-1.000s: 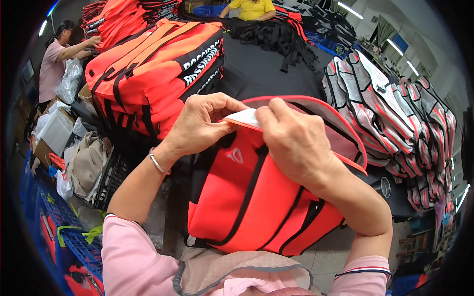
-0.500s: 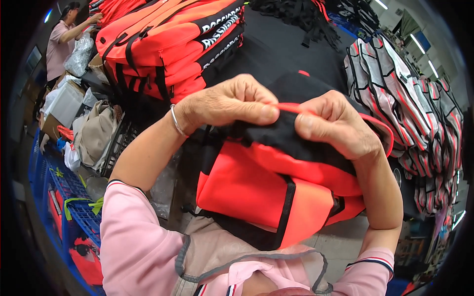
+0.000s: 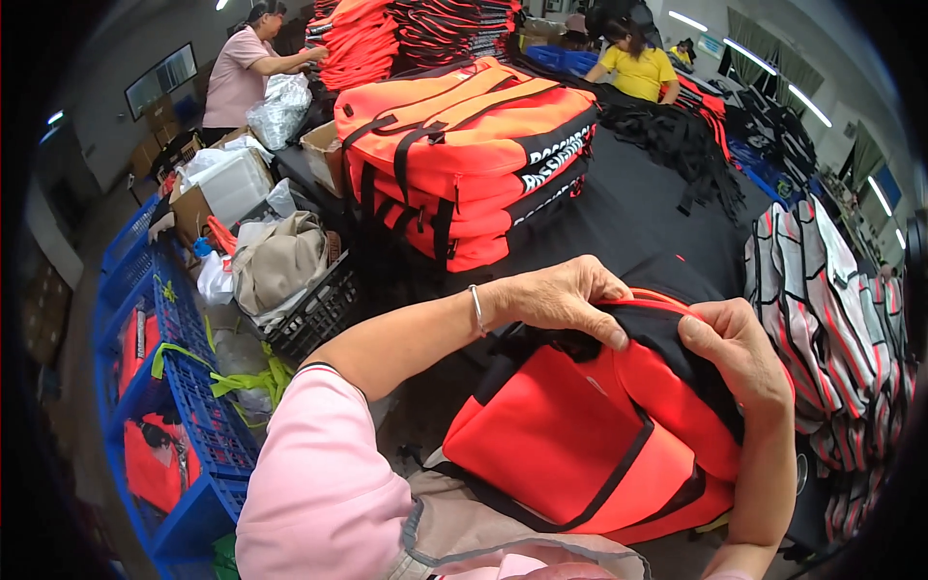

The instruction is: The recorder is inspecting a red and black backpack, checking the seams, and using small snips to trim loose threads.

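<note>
I am gripping the red-piped edge [image 3: 657,296] of a red-and-black fabric bag [image 3: 541,425] with both hands: my left hand [image 3: 568,302] is closing thumb and fingers on it, and my right hand [image 3: 739,346] is pinching it just beside, a short stretch of edge lying between them. Beyond my hands a broad, black-covered table [image 3: 643,217] is spreading. On it a bulky stack of red-orange and black fabric bags [image 3: 464,130] is sitting, past my left forearm; a row of grey-white, black-trimmed bags [image 3: 817,324] is standing to my right. The bag I am holding is leaning in front of my body, its bright red panel facing up toward me, its black-lined top lying under my fingers. My left arm is stretching across from the lower left, forearm slanting upward, thumb pointing right. My right forearm is rising steeply from the lower right, wrist bending inward, fingers curling and thumb pointing left. A thin, silvery metal bracelet [image 3: 478,311] is circling my left wrist.
</note>
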The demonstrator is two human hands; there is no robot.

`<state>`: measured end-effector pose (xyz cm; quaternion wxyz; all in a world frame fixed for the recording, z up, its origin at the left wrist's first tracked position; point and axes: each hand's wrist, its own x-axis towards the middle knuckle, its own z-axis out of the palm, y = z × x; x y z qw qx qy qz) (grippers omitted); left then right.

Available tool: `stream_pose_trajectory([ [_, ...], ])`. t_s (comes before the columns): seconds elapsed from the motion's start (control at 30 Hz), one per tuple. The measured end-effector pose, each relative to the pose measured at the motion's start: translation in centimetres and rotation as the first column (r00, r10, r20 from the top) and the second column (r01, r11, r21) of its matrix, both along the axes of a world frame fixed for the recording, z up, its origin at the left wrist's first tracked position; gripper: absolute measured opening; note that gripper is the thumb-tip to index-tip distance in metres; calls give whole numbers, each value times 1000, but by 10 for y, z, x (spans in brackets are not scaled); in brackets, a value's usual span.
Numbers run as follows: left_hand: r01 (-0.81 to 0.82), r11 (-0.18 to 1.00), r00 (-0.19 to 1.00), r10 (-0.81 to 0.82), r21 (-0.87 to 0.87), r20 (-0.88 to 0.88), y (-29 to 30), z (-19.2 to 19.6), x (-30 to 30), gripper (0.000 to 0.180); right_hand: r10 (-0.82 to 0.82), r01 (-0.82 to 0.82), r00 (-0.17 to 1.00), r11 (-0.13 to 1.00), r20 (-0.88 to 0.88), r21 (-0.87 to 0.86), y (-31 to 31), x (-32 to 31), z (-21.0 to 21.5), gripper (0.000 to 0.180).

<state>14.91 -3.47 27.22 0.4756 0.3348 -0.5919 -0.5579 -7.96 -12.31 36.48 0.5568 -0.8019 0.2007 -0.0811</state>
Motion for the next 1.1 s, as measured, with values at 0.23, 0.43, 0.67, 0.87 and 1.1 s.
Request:
stream_pose_trajectory([
  [0.23, 155, 984, 983, -162, -88, -86, -9, -17, 6, 35, -86, 54, 994, 921, -67, -386, 1, 8, 3, 27],
  [0.43, 48, 998, 989, -41, -49, 139, -18, -4, 11, 41, -101, 146, 988, 831, 113, -536, -4, 23, -1, 31],
  [0.67, -30, 990, 998, 37, 138, -50, 0, 21, -18, 41, -135, 198, 974, 894, 180, -401, -17, 18, -15, 35],
  [0.87, 41, 992, 998, -35, 119, -50, 10, 15, -34, 25, -100, 198, 969, 862, 227, -467, -29, 32, -46, 34],
  [1.1, -167, 932, 905, 274, -322, 325, -5, 10, -28, 83, -187, 353, 913, 806, 363, -474, -68, 33, -52, 34],
])
